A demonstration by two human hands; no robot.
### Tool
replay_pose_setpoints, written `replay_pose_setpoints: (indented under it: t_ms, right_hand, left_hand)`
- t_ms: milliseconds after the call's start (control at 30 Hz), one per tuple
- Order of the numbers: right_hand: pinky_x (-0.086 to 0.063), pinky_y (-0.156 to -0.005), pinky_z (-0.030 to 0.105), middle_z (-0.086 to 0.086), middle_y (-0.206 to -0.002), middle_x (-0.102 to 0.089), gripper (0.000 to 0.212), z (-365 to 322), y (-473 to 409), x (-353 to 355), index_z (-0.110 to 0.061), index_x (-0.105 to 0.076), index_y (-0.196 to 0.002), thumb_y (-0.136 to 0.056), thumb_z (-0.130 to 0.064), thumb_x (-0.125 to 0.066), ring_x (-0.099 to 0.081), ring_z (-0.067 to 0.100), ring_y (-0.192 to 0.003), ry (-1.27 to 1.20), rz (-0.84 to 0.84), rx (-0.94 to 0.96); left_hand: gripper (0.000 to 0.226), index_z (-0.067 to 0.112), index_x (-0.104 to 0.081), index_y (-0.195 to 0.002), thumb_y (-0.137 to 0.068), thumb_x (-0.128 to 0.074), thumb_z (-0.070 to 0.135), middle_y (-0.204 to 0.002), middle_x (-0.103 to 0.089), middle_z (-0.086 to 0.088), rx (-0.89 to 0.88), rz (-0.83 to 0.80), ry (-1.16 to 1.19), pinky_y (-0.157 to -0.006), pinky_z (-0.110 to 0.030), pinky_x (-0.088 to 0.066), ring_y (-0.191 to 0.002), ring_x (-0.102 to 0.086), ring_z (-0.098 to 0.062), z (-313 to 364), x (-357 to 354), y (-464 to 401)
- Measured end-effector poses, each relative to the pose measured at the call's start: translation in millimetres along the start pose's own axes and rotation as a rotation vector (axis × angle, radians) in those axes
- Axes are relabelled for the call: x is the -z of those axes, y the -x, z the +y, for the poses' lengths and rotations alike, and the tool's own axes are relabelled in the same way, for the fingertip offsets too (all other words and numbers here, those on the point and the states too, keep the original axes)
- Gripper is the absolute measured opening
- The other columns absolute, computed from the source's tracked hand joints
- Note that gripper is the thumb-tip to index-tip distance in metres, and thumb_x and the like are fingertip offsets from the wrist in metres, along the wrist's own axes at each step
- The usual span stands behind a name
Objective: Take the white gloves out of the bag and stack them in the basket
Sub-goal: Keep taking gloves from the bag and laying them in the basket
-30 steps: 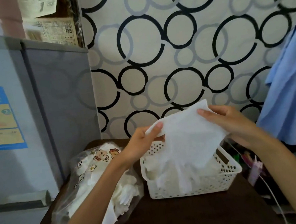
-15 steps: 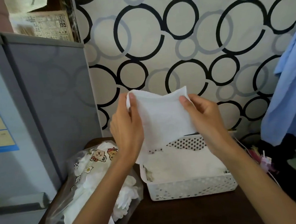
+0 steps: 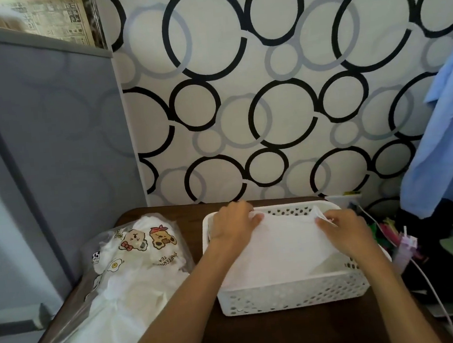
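Note:
A white perforated basket (image 3: pixel 292 295) stands on the dark wooden table. A white glove (image 3: pixel 282 246) lies flat on top of the pile inside it. My left hand (image 3: pixel 233 223) pinches the glove's far left corner over the basket. My right hand (image 3: pixel 344 229) pinches its far right corner. To the left lies a clear plastic bag (image 3: pixel 119 278) with cartoon bear prints, holding several more white gloves. The lower gloves in the basket are hidden under the top one.
A grey fridge (image 3: pixel 47 161) stands close on the left. The patterned wall runs behind the table (image 3: pixel 263 339). Blue cloth (image 3: pixel 443 136) hangs at the right, with cluttered items and a white cable (image 3: pixel 436 289) beside the basket.
Both hands have come down with the glove, from held up in front of the wall to lying in the basket. The view has tilted downward.

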State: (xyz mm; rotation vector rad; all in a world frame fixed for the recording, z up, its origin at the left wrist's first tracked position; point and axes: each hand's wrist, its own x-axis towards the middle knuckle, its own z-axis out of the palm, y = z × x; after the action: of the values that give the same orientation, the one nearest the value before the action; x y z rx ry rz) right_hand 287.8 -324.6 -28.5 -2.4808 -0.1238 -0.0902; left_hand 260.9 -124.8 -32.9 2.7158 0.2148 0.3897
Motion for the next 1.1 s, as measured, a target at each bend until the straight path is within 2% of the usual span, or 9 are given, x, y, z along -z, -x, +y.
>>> replay_pose_setpoints:
  t_ms: [133, 267, 367, 533, 600, 700, 900, 967, 1100]
  right_hand:
    - [-0.043, -0.084, 0.035, 0.014, -0.119, -0.061, 0.032, -3, -2, -1, -0.014, -0.062, -0.119, -0.097, -0.031, -0.047, -0.056, 0.034, -0.108, 0.091, 0.050, -0.043]
    - [-0.044, -0.088, 0.037, 0.012, -0.120, -0.062, 0.035, -4, -3, -4, -0.019, -0.059, -0.121, -0.095, -0.040, -0.048, -0.056, 0.033, -0.111, 0.114, 0.082, -0.071]
    - [-0.044, -0.091, 0.038, 0.010, -0.123, -0.059, 0.044, -3, -2, -1, -0.020, -0.050, -0.129, -0.090, -0.038, -0.059, -0.054, 0.031, -0.115, 0.096, 0.070, -0.058]
    - [-0.041, -0.090, 0.032, 0.004, -0.121, -0.052, 0.044, -9, 0, 4, -0.025, -0.056, -0.122, -0.081, -0.018, -0.071, -0.048, 0.023, -0.118, 0.150, 0.014, 0.219]
    - [-0.034, -0.102, 0.032, 0.001, -0.132, -0.044, 0.049, -11, 3, -3, -0.029, -0.050, -0.127, -0.082, -0.028, -0.070, -0.037, 0.021, -0.128, 0.241, -0.198, 0.186]
    - [-0.032, -0.109, 0.037, -0.001, -0.139, -0.039, 0.053, -6, 5, -13, -0.031, -0.046, -0.131, -0.083, -0.034, -0.068, -0.030, 0.022, -0.134, 0.342, -0.340, 0.112]
    - [-0.043, -0.094, 0.032, -0.008, -0.127, -0.055, 0.035, -50, 31, 0, -0.037, -0.057, -0.120, -0.086, -0.033, -0.065, -0.048, 0.012, -0.116, 0.170, -0.063, 0.377]
    - [-0.041, -0.087, 0.024, -0.017, -0.119, -0.056, 0.030, -76, 60, 1, -0.044, -0.056, -0.115, -0.087, -0.038, -0.063, -0.049, 0.001, -0.104, 0.067, -0.204, 0.537]
    - [-0.025, -0.105, 0.032, -0.020, -0.132, -0.049, 0.045, -122, 112, -34, -0.040, -0.051, -0.130, -0.087, -0.049, -0.058, -0.035, 0.003, -0.123, 0.143, -0.438, 0.881]
  left_hand:
    - [0.041, 0.018, -0.065, -0.110, -0.091, -0.053, 0.052, -0.104, -0.069, -0.003, -0.009, 0.023, -0.117, -0.081, -0.029, -0.044, -0.094, -0.062, -0.019, 3, -3, -13]
    - [0.049, 0.021, -0.064, -0.097, -0.081, -0.055, 0.066, -0.092, -0.068, 0.002, -0.008, 0.118, -0.188, -0.073, -0.030, -0.048, -0.083, -0.062, -0.017, 10, 8, -15]
    - [0.046, 0.022, -0.063, -0.106, -0.083, -0.058, 0.062, -0.102, -0.068, 0.006, -0.108, 0.143, -0.071, -0.080, -0.034, -0.052, -0.094, -0.063, -0.015, 8, 23, -8]
    - [0.086, 0.032, -0.025, -0.149, -0.078, -0.061, 0.065, -0.155, -0.027, 0.008, -0.194, -0.606, -0.308, -0.114, -0.045, -0.026, -0.141, -0.028, -0.020, 4, 27, 10]
    - [0.090, 0.029, -0.017, -0.152, -0.081, -0.062, 0.061, -0.159, -0.019, 0.006, -0.185, -0.660, -0.350, -0.116, -0.044, -0.021, -0.144, -0.022, -0.021, 2, 22, 17]
    - [0.083, 0.029, -0.021, -0.150, -0.083, -0.060, 0.058, -0.158, -0.021, 0.007, -0.207, -0.536, -0.193, -0.116, -0.040, -0.019, -0.144, -0.021, -0.017, 2, 33, 31]
    - [0.038, 0.042, -0.044, -0.134, -0.096, -0.045, 0.045, -0.131, -0.049, 0.022, -0.095, -0.001, -0.019, -0.099, -0.032, -0.042, -0.120, -0.047, -0.004, -60, 124, 100]
    - [0.045, 0.043, -0.037, -0.138, -0.094, -0.045, 0.049, -0.143, -0.040, 0.019, 0.094, -0.137, -0.088, -0.105, -0.033, -0.038, -0.127, -0.043, -0.009, -100, 149, 124]
    - [0.061, 0.038, -0.017, -0.148, -0.094, -0.038, 0.054, -0.160, -0.007, 0.009, 0.299, -0.556, -0.113, -0.117, -0.035, -0.016, -0.145, -0.019, -0.017, -137, 158, 143]
